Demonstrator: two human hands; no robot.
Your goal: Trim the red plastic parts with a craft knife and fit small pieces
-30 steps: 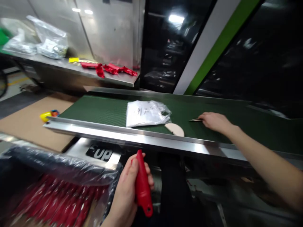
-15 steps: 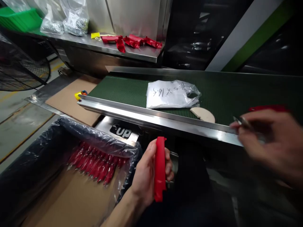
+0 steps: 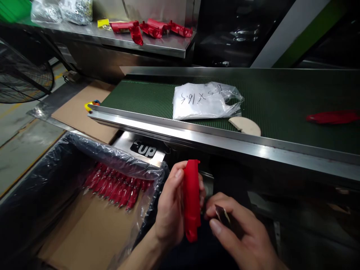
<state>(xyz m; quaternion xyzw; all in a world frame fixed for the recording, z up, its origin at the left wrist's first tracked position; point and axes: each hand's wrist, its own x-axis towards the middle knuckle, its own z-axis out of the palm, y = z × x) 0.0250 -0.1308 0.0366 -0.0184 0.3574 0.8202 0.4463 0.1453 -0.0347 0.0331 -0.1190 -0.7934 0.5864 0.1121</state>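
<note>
My left hand (image 3: 171, 204) is wrapped around a long red plastic part (image 3: 192, 198), held upright in front of me below the conveyor edge. Close to its right side, my right hand (image 3: 239, 232) pinches a thin, dark metal piece with a pointed end (image 3: 222, 216) between thumb and fingers. The rest of that piece is hidden in the palm, and its exact kind cannot be made out. A small gap separates the right fingertips from the red part. Farther right, another red item (image 3: 332, 117) lies on the green conveyor belt (image 3: 284, 108).
A lined box (image 3: 75, 240) at lower left holds several bagged red items (image 3: 118, 185). On the belt are a white plastic bag (image 3: 199, 101) with handwriting and a beige curved piece (image 3: 246, 126). Red shells (image 3: 157, 28) rest on the metal shelf (image 3: 168, 48). A fan (image 3: 22, 78) stands left.
My right hand has come from over the conveyor's right side down and left, close to the red part, still holding the metal piece. The view has tilted slightly down.
</note>
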